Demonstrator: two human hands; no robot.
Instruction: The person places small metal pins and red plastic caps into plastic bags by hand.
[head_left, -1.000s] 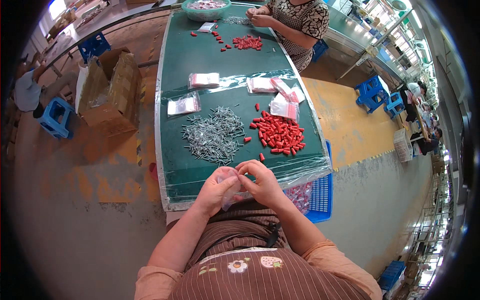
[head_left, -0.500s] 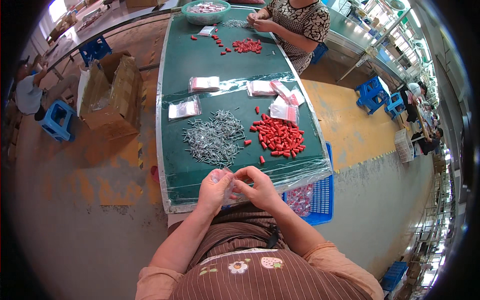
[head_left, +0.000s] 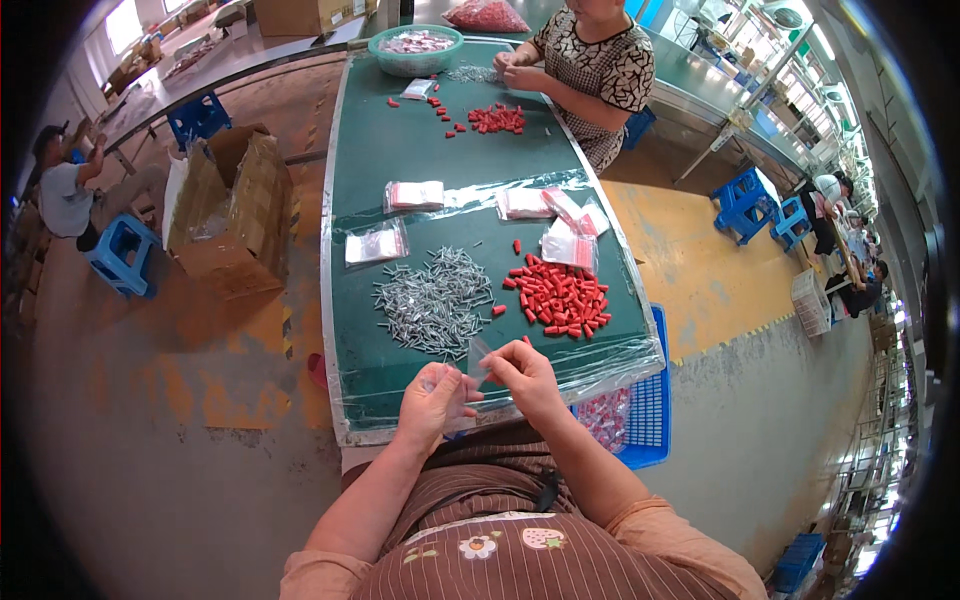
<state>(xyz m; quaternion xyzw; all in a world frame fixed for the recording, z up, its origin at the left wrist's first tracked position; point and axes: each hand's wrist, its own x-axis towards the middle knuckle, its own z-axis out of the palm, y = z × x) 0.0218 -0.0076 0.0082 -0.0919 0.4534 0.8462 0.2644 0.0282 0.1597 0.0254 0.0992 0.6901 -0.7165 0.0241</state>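
Over the table's near edge, my right hand [head_left: 527, 382] pinches a small clear plastic bag [head_left: 477, 354] by its side. My left hand [head_left: 430, 405] is curled beside it, closed around crumpled clear plastic that looks like more of these bags; its exact contents are hidden. Just beyond my hands lies a heap of silver screws [head_left: 435, 302]. To its right is a heap of red plastic caps [head_left: 560, 297], with a few loose ones around it. Behind the heaps rest stacks of clear zip bags [head_left: 376, 243], some with red-striped tops.
Under the table's right edge stands a blue basket [head_left: 652, 420] holding filled bags. Across the green table [head_left: 450, 160] a co-worker [head_left: 600, 80] handles small parts near a green basin [head_left: 416, 62]. An open carton [head_left: 228, 215] and a blue stool [head_left: 122, 255] stand left.
My hands have moved apart slightly. The right hand now draws a clear bag up and away from the left. The view has shifted a little, and the heaps look the same.
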